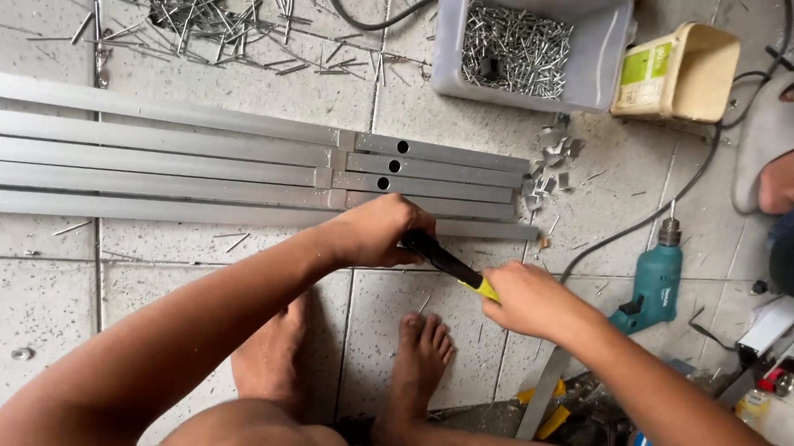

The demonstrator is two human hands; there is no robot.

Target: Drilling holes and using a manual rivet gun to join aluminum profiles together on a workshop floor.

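Observation:
Several long grey aluminium bars lie side by side on the tiled floor, with shorter pieces that have round holes butted against their right ends. My left hand rests on the nearest bar and grips the black head of a hand tool. My right hand holds the same tool's yellow-and-black handle. The tool slants from upper left to lower right between both hands. What its tip touches is hidden by my left hand.
A grey plastic tub full of rivets stands at the top. A cream and green container is beside it. A teal corded drill lies at the right. Loose rivets and small metal offcuts are scattered. My bare feet are below.

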